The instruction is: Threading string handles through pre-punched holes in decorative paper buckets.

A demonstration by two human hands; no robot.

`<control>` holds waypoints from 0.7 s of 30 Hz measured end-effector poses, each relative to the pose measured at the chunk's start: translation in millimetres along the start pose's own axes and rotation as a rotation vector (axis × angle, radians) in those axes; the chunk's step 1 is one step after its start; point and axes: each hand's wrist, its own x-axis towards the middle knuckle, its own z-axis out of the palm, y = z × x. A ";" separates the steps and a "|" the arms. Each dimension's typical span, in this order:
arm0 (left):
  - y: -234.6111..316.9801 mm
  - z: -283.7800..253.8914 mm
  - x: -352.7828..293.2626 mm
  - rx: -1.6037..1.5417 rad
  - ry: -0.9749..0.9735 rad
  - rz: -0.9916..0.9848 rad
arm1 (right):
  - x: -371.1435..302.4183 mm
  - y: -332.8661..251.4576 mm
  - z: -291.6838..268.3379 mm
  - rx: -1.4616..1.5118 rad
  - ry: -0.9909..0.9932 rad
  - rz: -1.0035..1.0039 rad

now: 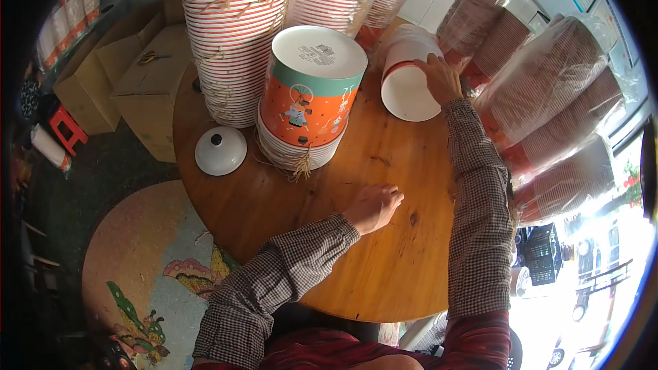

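"Across the round wooden worktop (411,264), what looms largest?"

"The tall stack of striped tubs (236,48), left; beside it, an upturned orange tub (310,99) on a shorter stack (275,152)."

"And the red-edged white tub (409,98)?"

"Tilted at the far right, its edge grasped by the right hand (443,80)."

"The left hand (374,207)?"

"Loosely clenched over the worktop's middle."

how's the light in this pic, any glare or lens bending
Head view: daylight blows out the lower right and glints off the plastic wrap; head view: fisheye blackens the corners; head view: cardboard boxes at left sit dimmer.
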 end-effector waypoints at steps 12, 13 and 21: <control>1.3 -36.9 15.7 -0.363 0.097 -0.531 | -118.2 -65.9 -111.5 0.446 0.284 0.342; -5.8 -34.3 16.0 -0.361 0.042 -0.568 | -134.3 -72.0 -111.0 0.480 0.325 0.429; -10.6 -46.8 21.8 -0.674 0.036 -0.707 | -213.6 -133.0 -100.1 0.791 0.433 0.902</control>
